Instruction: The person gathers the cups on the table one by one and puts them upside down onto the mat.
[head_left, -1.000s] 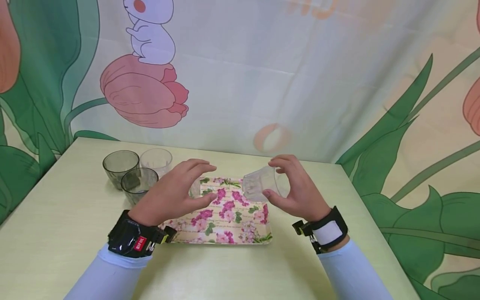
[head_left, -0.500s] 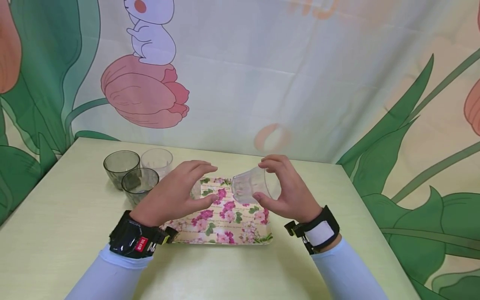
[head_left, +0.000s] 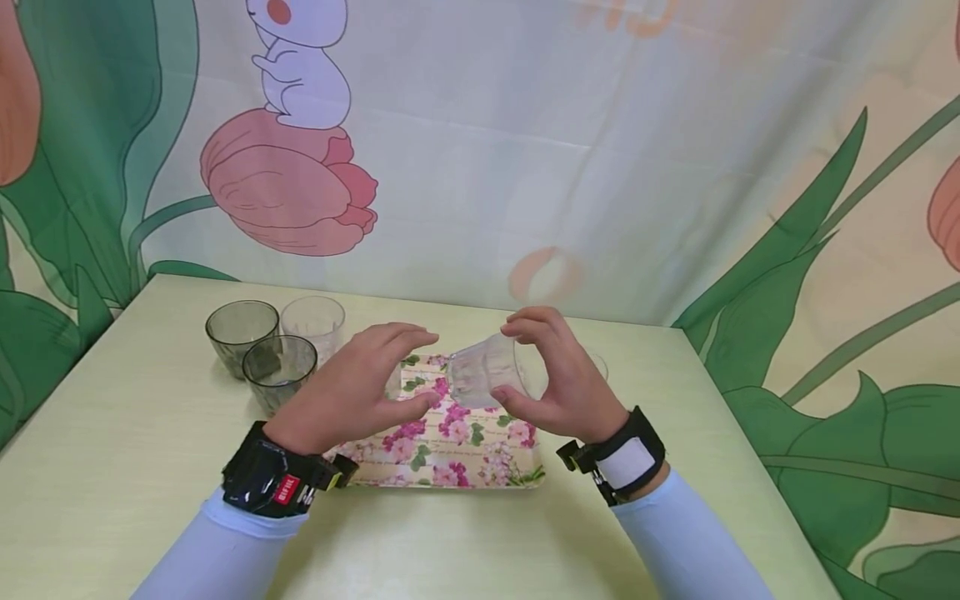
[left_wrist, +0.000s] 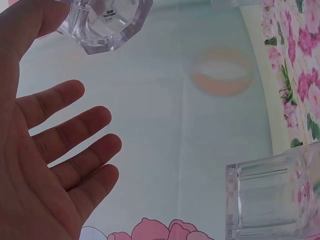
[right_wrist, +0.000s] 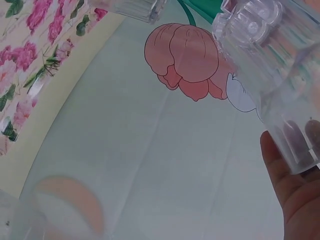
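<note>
My right hand grips a clear faceted glass near its rim, thumb on the near side and fingers over the far side. The glass lies tilted sideways in the air above the floral tray, its base toward my left hand. That left hand is held with fingers spread and nothing in its grasp; a small gap separates it from the glass base in the head view. Its thumb overlaps the glass base in the left wrist view. Another clear glass stands on the tray, mostly hidden by my left hand in the head view.
Two smoky grey glasses and a clear glass stand together at the table's back left. The rim of one more clear glass shows behind my right hand. A printed cloth hangs behind the table.
My right hand has moved left, carrying the tilted glass closer to my left hand. The left hand has barely shifted. A glass rim now shows behind the right hand.
</note>
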